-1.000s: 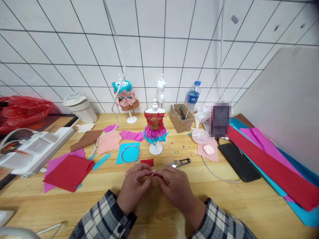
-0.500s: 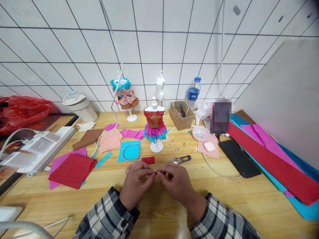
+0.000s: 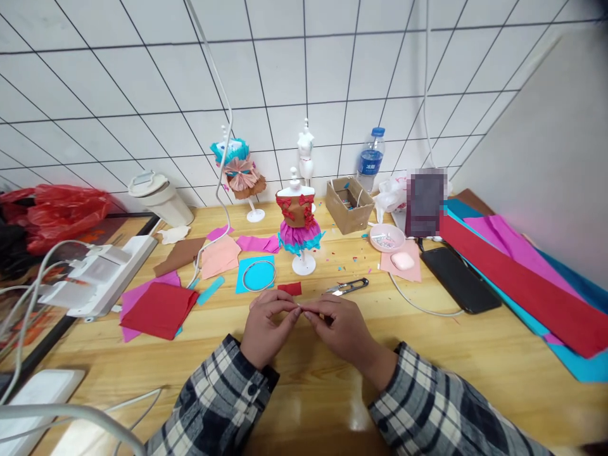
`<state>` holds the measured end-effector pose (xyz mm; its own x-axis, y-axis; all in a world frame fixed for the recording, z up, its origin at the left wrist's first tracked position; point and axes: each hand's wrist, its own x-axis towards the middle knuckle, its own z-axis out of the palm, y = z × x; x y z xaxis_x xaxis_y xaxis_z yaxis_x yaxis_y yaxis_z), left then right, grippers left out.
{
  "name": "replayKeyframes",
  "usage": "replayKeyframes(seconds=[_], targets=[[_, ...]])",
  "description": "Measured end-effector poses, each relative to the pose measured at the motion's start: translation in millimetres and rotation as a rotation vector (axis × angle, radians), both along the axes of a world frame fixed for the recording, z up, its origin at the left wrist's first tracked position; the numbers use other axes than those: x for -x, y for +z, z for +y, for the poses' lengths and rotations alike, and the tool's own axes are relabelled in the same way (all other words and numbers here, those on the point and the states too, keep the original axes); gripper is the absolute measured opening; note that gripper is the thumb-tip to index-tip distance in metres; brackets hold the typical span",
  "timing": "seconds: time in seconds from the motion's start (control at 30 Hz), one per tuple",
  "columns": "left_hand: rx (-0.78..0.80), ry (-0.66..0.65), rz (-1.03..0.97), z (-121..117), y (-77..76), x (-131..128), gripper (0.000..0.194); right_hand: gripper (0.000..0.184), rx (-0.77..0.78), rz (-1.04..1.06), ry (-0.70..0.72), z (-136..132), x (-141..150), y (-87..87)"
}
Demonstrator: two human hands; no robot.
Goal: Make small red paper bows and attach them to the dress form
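Note:
My left hand (image 3: 270, 327) and my right hand (image 3: 342, 329) meet over the table, thumbs and forefingers pinched together at the tips. Whatever lies between them is too small to make out. Just beyond the fingertips is a small red paper piece (image 3: 289, 289), with thread snips (image 3: 350, 287) to its right. Behind these stands a small mannequin (image 3: 297, 218) in a brown bodice with red bows and a pink and blue skirt. A metal ring (image 3: 244, 284) rests on a blue paper square (image 3: 260, 275) left of it.
Left are folded red paper (image 3: 159, 310), a power strip (image 3: 111, 285) and a lidded cup (image 3: 161, 197). A cardboard box (image 3: 350, 212), a bottle (image 3: 370, 158), a pink dish (image 3: 387, 238) and a black phone (image 3: 460, 279) stand or lie right. Coloured paper strips (image 3: 522, 285) line the right side.
The view has shifted, so the table things sit somewhat higher in the picture. My hands stay pinched together at the fingertips, in nearly the same pose.

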<state>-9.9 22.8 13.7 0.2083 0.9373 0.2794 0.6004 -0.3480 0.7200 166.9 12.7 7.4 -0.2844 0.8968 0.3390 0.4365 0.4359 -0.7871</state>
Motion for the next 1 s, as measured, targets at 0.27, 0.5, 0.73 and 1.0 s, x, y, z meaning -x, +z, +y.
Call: replayKeyframes(seconds=[0.27, 0.5, 0.73, 1.0], targets=[[-0.050, 0.005, 0.001, -2, -1.9, -2, 0.014, 0.022, -0.073, -0.103, -0.010, -3, -1, -1.8], [-0.032, -0.025, 0.036, -2, -0.9, -4, 0.017, 0.023, -0.060, -0.149, -0.029, -3, -2, -4.6], [0.010, -0.027, 0.038, -1, -4.4, -4, 0.014, 0.020, -0.050, -0.225, -0.061, -3, -3, 0.1], [-0.063, -0.006, 0.155, 0, -8.9, -11, 0.014, 0.011, 0.004, -0.189, -0.123, 3, -6, 1.6]])
